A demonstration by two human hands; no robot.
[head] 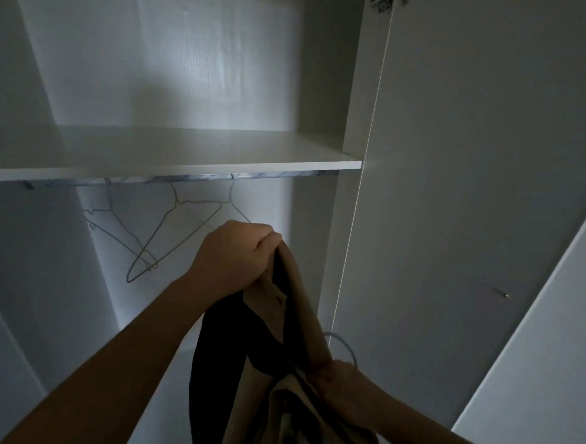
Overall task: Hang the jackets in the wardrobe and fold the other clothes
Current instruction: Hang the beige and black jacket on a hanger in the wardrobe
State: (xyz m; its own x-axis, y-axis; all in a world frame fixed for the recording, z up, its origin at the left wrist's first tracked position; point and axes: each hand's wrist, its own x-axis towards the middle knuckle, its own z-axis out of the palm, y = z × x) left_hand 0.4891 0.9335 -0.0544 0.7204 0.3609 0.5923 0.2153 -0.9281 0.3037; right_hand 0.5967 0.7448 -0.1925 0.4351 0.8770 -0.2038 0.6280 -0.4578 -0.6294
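A beige and black jacket (pixel 278 362) hangs between my hands in front of the open wardrobe. My left hand (pixel 233 256) grips its upper edge, raised just below the rail (pixel 199 177). Lower right, my right hand (pixel 344 388) grips the jacket together with a wire hanger whose hook (pixel 345 346) curves up above the fist. Most of that hanger is hidden in the cloth.
Several bare wire hangers (pixel 170 236) hang on the rail under the white shelf (pixel 173 156). The wardrobe's right side panel (pixel 351 90) and an open door (pixel 489 163) stand to the right. A second door edge (pixel 549 317) slants at the far right.
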